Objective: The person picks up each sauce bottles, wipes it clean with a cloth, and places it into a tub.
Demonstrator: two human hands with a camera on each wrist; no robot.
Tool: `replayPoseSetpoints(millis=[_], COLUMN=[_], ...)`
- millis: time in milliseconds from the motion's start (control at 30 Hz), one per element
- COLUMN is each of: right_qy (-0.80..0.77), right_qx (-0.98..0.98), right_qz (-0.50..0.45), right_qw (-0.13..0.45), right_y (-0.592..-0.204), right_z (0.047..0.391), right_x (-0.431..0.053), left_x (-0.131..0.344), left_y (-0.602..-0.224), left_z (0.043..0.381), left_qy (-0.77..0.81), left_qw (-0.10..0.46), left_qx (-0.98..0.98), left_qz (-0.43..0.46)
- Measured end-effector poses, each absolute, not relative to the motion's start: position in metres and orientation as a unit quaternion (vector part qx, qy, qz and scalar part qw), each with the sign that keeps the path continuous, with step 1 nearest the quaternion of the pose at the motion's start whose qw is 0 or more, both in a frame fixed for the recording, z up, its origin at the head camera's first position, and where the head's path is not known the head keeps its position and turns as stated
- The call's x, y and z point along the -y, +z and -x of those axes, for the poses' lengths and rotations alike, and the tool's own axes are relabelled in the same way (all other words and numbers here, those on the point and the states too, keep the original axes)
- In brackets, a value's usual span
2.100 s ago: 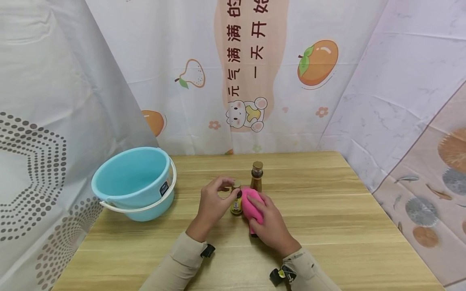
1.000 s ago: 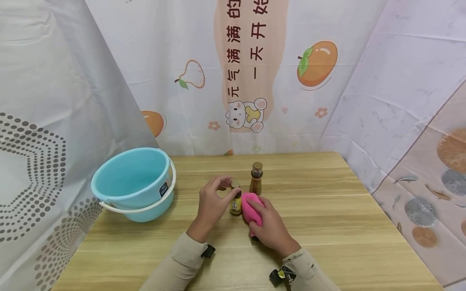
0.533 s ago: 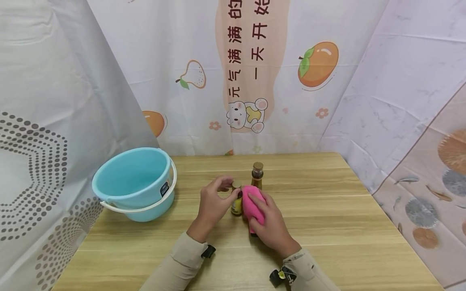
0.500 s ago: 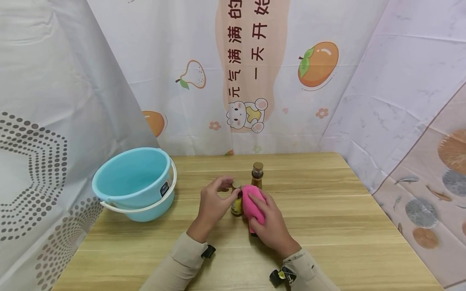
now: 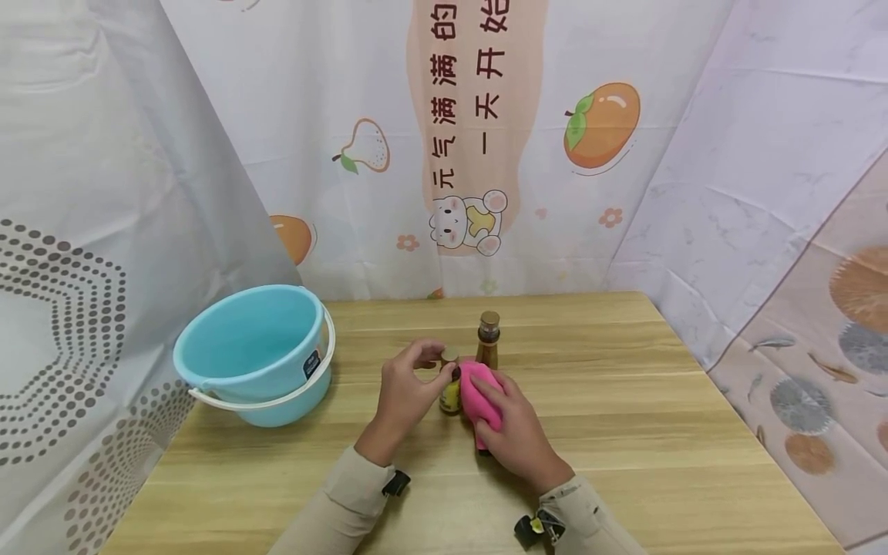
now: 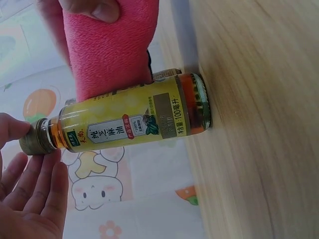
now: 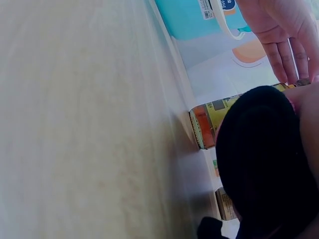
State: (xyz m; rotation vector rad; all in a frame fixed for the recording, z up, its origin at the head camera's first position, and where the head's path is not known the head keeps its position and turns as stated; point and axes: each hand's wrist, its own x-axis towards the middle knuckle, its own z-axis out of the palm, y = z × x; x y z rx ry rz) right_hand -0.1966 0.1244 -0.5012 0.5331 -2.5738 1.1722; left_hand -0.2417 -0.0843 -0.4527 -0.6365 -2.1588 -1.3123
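Pink plush pad [image 5: 475, 402] has slid slightly nearer since half a second ago, gripped in the right hand [image 5: 513, 425]. Left hand [image 5: 408, 389] pinches the cap [image 6: 33, 141] of the sesame-oil bottle [image 6: 119, 124], upright on the table [image 5: 624, 401]: probably slippery, breakable glass, best steadied there.

A blue bucket [image 5: 250, 383] stands at the left of the wooden table [image 5: 624, 401], its white handle [image 5: 239, 408] lowered across the near side (a small dark label [image 5: 312, 364] sits just above it). Behind hangs a white curtain [image 5: 375, 231] with dark lettering [image 5: 444, 71], orange fruit [image 5: 607, 127] and a cartoon animal [image 5: 451, 222]; a dotted curtain [image 5: 104, 169] hangs left.
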Motion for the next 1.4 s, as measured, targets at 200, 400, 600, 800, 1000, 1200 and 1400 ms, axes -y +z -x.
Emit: replayPoseSetpoints(millis=[200, 400, 600, 800, 1000, 1200, 1400], right_qy=[0.401, 0.389, 0.385, 0.381, 0.380, 0.382, 0.389], right_qx=[0.896, 0.904, 0.909, 0.911, 0.911, 0.911, 0.904], right_qz=[-0.164, -0.153, -0.146, -0.144, -0.141, -0.138, -0.151], right_qw=[0.101, 0.091, 0.067, 0.067, 0.076, 0.075, 0.094], right_y=[-0.5023, -0.5033, -0.5047, -0.5045, -0.5039, -0.5026, -0.5034], right_z=[0.1949, 0.1969, 0.1981, 0.1973, 0.1958, 0.1940, 0.1952], right_x=[-0.1235, -0.1236, -0.1218, -0.1211, -0.1215, -0.1218, -0.1205], left_x=[0.0852, 0.0841, 0.0856, 0.0839, 0.0819, 0.0813, 0.0828], left_y=[-0.4551, -0.4536, -0.4522, -0.4544, -0.4546, -0.4553, -0.4537], left_z=[0.2397, 0.2415, 0.2407, 0.2409, 0.2422, 0.2434, 0.2422], left_qy=[-0.483, -0.483, -0.481, -0.451, -0.446, -0.447, -0.448], left_qw=[0.261, 0.262, 0.265, 0.298, 0.308, 0.308, 0.309], left_qx=[0.804, 0.803, 0.804, 0.808, 0.806, 0.807, 0.808], left_qz=[0.228, 0.231, 0.228, 0.235, 0.238, 0.234, 0.228])
